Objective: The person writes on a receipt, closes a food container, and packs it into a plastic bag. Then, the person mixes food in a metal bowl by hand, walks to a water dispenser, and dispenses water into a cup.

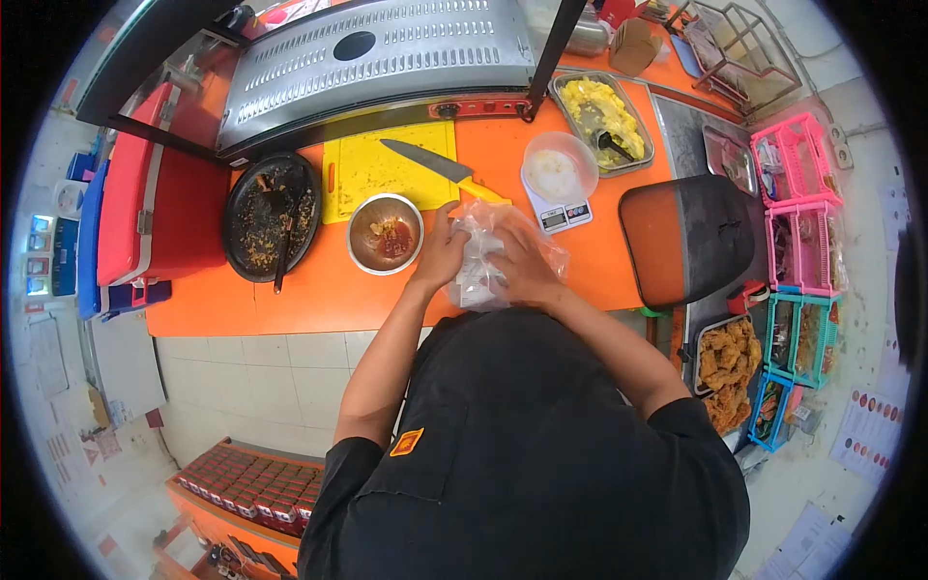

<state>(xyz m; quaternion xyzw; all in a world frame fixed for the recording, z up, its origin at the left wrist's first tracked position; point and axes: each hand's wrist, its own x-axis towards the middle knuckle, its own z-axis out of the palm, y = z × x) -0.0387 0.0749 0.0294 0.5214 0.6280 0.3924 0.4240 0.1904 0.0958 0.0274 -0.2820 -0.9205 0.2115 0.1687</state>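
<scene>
Two hands, head view: the left hand [442,259] grasps the side of a clear plastic bag [475,278]; the right hand [528,269] lies on it with bent fingers, though whether they pinch the film I cannot tell.
Bag: at the near edge of the orange counter [597,280], close against the person's torso, something pale inside.
Step in hand: handling the bag, apparently opening or arranging it.
Next move: probably calls for one hand steadying the thin film while the other works at its mouth.
Left of the bag: a steel bowl [355,253] with reddish sauce; farther off, a black plate [237,239] strewn with crumbs.
Beyond: a knife [425,160] lying across a yellow cutting board [350,179].
Right: a digital scale [566,217] bearing a translucent tub [588,162]; behind it, a steel tray [636,165] of yellow food.
Room: pale tiled floor [275,372], pink baskets [806,217] at right, a red cooler [121,213] at left.
</scene>
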